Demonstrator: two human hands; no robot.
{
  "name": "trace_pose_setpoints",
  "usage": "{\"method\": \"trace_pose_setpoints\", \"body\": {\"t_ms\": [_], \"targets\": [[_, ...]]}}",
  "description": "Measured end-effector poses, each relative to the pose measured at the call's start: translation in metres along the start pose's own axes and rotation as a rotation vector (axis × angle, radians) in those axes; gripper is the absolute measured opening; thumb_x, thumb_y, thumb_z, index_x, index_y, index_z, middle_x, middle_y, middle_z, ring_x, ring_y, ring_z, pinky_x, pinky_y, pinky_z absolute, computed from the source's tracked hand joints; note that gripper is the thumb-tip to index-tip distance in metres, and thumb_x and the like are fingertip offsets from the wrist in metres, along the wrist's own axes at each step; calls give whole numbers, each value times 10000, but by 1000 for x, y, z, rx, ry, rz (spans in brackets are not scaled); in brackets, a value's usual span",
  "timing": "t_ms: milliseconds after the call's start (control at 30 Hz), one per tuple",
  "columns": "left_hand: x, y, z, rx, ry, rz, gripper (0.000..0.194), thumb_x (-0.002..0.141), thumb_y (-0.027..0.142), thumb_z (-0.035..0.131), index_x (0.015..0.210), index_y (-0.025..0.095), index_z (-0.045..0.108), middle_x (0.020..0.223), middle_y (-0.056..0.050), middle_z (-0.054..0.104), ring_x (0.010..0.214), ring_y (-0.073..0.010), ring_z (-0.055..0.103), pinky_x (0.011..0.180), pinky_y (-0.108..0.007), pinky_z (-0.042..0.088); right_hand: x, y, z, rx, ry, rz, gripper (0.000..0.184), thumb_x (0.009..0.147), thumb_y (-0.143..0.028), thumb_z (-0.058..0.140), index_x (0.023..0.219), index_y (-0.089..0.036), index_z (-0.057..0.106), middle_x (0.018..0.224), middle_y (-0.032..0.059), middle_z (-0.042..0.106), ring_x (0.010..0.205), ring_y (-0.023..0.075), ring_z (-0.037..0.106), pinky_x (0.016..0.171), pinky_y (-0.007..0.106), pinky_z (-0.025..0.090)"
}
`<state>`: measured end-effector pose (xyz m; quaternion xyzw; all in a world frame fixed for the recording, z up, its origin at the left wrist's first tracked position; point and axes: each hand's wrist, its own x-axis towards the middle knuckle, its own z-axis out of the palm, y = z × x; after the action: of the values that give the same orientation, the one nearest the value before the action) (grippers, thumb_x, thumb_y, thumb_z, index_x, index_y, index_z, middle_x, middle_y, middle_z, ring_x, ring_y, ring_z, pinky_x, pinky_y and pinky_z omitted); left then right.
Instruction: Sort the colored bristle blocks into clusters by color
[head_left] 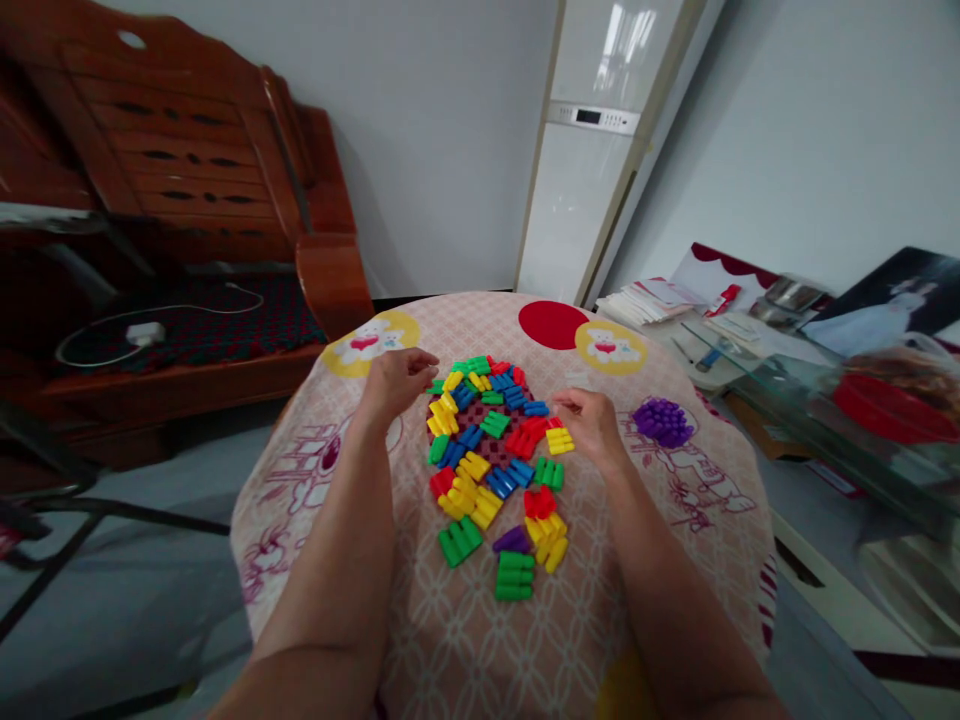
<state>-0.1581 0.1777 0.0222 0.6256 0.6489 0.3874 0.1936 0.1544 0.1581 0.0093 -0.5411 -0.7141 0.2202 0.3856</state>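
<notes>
A heap of red, yellow, green and blue plastic building blocks [469,495] covers most of a dark red mat with a checked pattern [491,447] on the round table. My left hand [397,383] hovers at the heap's far left edge, thumb and forefinger slightly apart, near a small green block [435,387]. On the right side, my right hand [589,420] has its fingers curled together beside a red and a yellow block [559,440]. Whatever its fingertips hold, if anything, is hidden. Nearer me lie a green block [514,576] and a purple block [511,540].
A bundle of purple pieces [663,422] lies right of my right hand on the patterned tablecloth [457,640]. Beyond the table's right edge stands a glass-topped table [780,400] with papers and a red bowl [892,405]. A wooden bench [187,190] is at the left.
</notes>
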Motion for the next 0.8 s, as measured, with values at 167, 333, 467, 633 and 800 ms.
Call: {"method": "trace_pose_setpoints", "body": {"t_ms": [167,333,467,633,800], "targets": [[3,-19,-6,-186,113,-128,237,732,244,638,927,146,729,718,-38,724,610,-151,680,588,-230,529,-7,-21,-6,111,-378,15,236,721,-280,667,888,-139,757,725,33,722,649,160,645,579,229,465],[6,-32,2,-280,102,-206,211,712,211,644,891,132,724,650,-25,688,568,-137,652,560,-217,518,-14,-50,-8,41,-502,-70,177,734,-213,644,856,-140,749,667,0,674,607,121,584,560,207,402],[5,-35,8,-238,56,-267,238,704,224,655,907,128,732,601,-17,673,534,-136,624,522,-205,479,-25,-68,-16,-162,-725,-238,114,747,-150,634,789,-159,739,709,7,691,665,125,602,614,213,379],[5,-38,12,-283,41,-276,236,705,236,644,901,132,722,585,-9,663,520,-130,613,513,-200,467,-67,-95,7,-581,-913,-454,147,803,-166,589,827,-154,734,825,84,727,787,189,636,612,257,340],[7,-40,15,-353,24,-287,202,675,252,670,844,148,705,591,0,659,534,-130,621,534,-206,494,-94,-89,31,-635,-896,-527,142,824,-180,586,888,-167,712,913,86,728,818,200,635,603,275,334]]}}
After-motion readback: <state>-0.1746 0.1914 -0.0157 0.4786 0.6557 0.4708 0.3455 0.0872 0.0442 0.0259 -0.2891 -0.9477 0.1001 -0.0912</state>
